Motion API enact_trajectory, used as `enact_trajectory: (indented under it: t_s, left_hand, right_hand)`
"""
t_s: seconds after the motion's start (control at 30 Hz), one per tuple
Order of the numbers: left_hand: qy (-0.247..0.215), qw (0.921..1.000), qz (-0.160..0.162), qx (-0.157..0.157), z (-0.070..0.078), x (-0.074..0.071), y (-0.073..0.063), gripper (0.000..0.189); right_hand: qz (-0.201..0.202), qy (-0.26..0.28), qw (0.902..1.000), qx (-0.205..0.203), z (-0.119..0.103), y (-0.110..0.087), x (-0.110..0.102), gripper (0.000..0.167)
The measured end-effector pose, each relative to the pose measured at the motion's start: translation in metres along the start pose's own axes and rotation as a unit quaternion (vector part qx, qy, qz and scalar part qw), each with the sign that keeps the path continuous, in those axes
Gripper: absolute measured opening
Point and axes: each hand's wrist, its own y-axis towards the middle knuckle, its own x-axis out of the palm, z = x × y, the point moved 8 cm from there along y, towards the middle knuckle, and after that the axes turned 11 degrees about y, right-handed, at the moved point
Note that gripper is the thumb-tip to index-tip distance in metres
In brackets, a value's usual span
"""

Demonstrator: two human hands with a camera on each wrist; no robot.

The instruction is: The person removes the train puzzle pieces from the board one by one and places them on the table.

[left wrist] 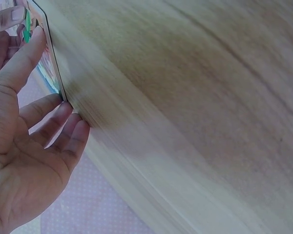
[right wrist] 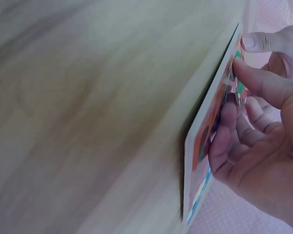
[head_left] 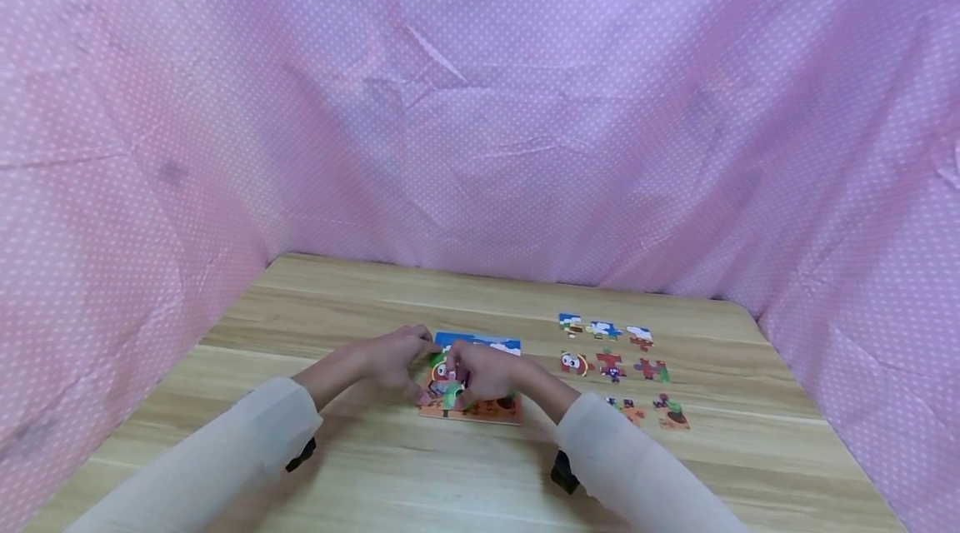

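A jigsaw puzzle board (head_left: pixel 480 414) with a colourful picture lies on the table under both hands. My right hand (head_left: pixel 486 371) reaches over its middle and pinches a puzzle piece with green on it (right wrist: pixel 241 88) between thumb and fingers. This piece stands tilted, close over the picture. My left hand (head_left: pixel 396 358) rests at the board's left side with its fingers spread. In the left wrist view its fingertips (left wrist: pixel 63 107) touch the table beside the board's edge, and the thumb reaches over the picture near the piece. Both hands hide part of the picture.
Loose puzzle pieces lie in rough rows right of the board, among them one with big eyes (head_left: pixel 574 363), a red one (head_left: pixel 611 364) and a cloud piece (head_left: pixel 639 335). Pink dotted cloth (head_left: pixel 480 141) hangs behind and beside the wooden table (head_left: pixel 360 466).
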Motion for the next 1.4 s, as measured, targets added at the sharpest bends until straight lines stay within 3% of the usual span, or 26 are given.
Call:
enact_trajectory:
  t_s: [0.4,0.73,0.93,1.2,1.4]
  left_hand:
    - [0.001,0.9999,-0.004,-0.011,0.0,0.001,0.001,0.082]
    - [-0.003,0.9991,-0.009,-0.041,0.001,0.008,-0.004,0.085]
    - [0.001,0.9994,-0.001,-0.034,0.003,0.005,-0.002,0.086]
    - [-0.001,0.9992,-0.005,-0.04,0.0,0.005,-0.001,0.086]
    - [0.003,0.9993,0.002,-0.038,-0.002,0.005,0.001,0.084]
  right_hand:
    - [0.016,0.046,0.9974,-0.053,0.008,-0.019,-0.023,0.027]
    - [0.031,0.072,0.9955,-0.053,0.021,-0.043,-0.042,0.024]
    - [0.059,0.071,0.9941,-0.058,0.036,-0.064,-0.063,0.024]
    - [0.057,0.111,0.9899,-0.067,0.057,-0.091,-0.082,0.042]
    - [0.081,0.071,0.9928,-0.052,0.075,-0.108,-0.093,0.045]
